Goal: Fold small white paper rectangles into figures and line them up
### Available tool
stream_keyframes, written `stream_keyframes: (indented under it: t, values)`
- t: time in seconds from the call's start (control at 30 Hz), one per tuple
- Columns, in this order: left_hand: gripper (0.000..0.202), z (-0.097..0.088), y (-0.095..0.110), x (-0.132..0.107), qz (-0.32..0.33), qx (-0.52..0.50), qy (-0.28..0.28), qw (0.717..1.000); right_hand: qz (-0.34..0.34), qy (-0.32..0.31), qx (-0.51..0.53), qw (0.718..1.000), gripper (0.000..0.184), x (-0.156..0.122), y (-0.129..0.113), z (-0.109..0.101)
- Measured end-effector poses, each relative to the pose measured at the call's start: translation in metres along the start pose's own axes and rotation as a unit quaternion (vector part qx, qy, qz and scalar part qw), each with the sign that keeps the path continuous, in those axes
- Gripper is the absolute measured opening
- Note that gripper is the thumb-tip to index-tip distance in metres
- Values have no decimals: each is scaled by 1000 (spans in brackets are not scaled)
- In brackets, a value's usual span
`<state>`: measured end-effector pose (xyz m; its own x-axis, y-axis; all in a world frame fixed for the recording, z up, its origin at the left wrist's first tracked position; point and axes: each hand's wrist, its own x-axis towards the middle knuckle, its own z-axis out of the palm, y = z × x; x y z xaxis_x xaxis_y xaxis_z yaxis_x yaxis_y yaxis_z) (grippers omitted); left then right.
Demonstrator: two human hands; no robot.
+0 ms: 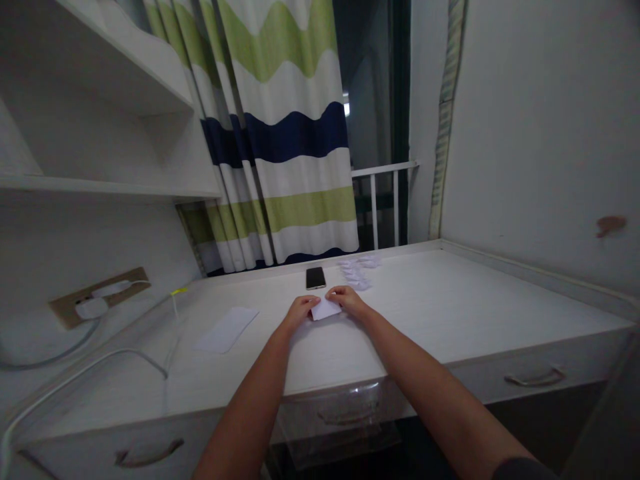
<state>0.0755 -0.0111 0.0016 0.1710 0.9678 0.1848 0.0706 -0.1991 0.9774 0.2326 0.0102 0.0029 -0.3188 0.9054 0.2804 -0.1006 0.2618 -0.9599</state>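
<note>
A small white sheet of paper (pixel 326 309) is held between my two hands, just above the desk. My left hand (pixel 301 309) grips its left edge, thumb on top. On the upper right edge, my right hand (pixel 349 300) pinches the same paper with thumb and fingers. A dark phone (pixel 315 278) lies on the desk right beyond my hands. Several folded white paper pieces (pixel 356 273) sit in a cluster behind my right hand. Farther left, flat white paper (pixel 227 330) rests on the desk.
The white desk (pixel 475 300) runs to a wall on the right. White cables (pixel 125 353) and plugs (pixel 93 307) are at the left wall, beneath a shelf (pixel 110 189). A striped curtain (pixel 300 133) hangs behind the desk. Drawer handles (pixel 535 380) project from its front.
</note>
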Motion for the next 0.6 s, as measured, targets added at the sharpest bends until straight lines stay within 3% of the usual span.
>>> stream_keyframes:
  t: [0.33,0.6]
  values:
    - [31,2,1,-2,5,28,-15,999,-29,2,-58,998,10,2,2,-1]
    - [29,3,0,-2,14,57,-36,998,-10,3,-104,995,13,-2,1,0]
